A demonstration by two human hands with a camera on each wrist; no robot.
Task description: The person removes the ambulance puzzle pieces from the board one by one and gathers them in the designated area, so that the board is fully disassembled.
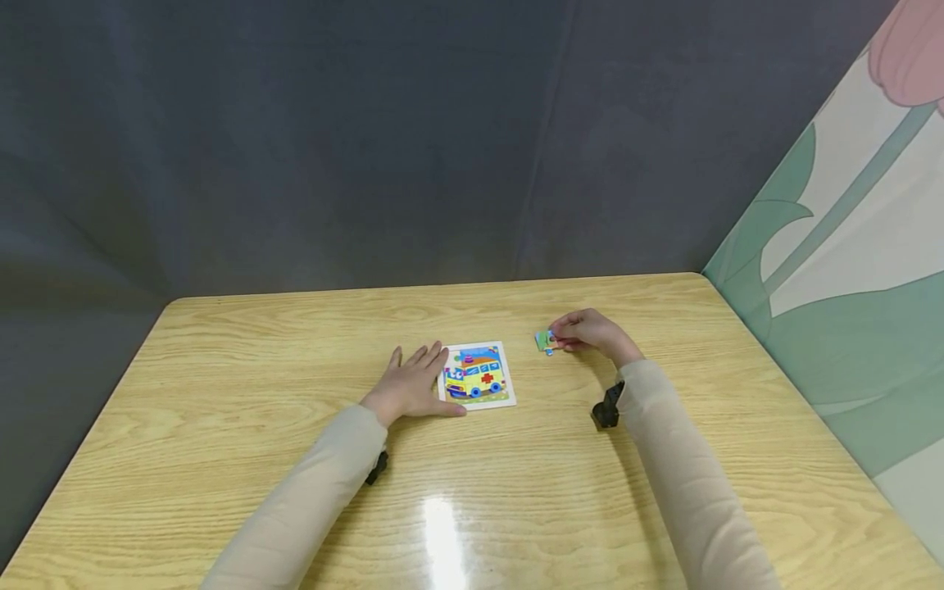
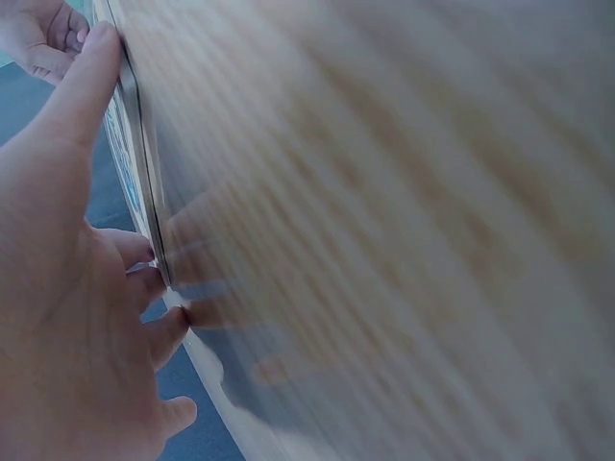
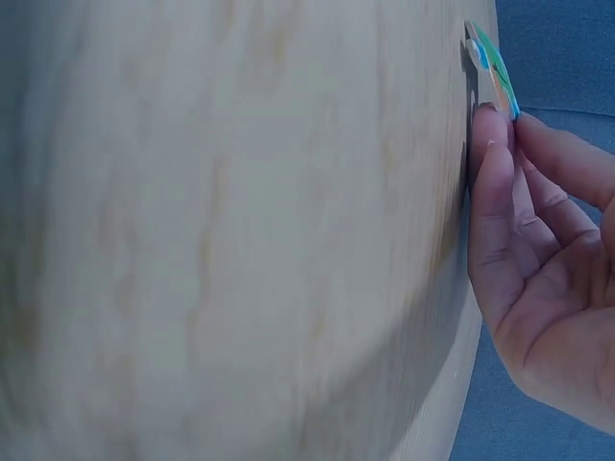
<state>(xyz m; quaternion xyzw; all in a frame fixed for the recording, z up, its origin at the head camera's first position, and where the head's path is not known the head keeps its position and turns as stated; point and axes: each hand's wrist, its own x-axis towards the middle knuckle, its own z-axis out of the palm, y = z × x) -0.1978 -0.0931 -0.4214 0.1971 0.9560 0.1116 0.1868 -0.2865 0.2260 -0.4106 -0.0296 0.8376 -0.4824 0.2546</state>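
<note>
A square jigsaw puzzle with a white border lies on the table, its picture a yellow ambulance with a red cross. My left hand rests at its left side with fingers spread, the thumb along the near edge and the fingertips at the far left corner. In the left wrist view the thumb and fingers of that hand touch the board's edge. To the right of the puzzle, my right hand pinches a green and blue puzzle piece. The right wrist view shows this piece tilted, close above the tabletop, between thumb and fingertips.
The wood-grain table reaches back to a dark curtain. At the right hangs a flowered cloth. Black wrist cameras sit under both sleeves, the right one close to the tabletop.
</note>
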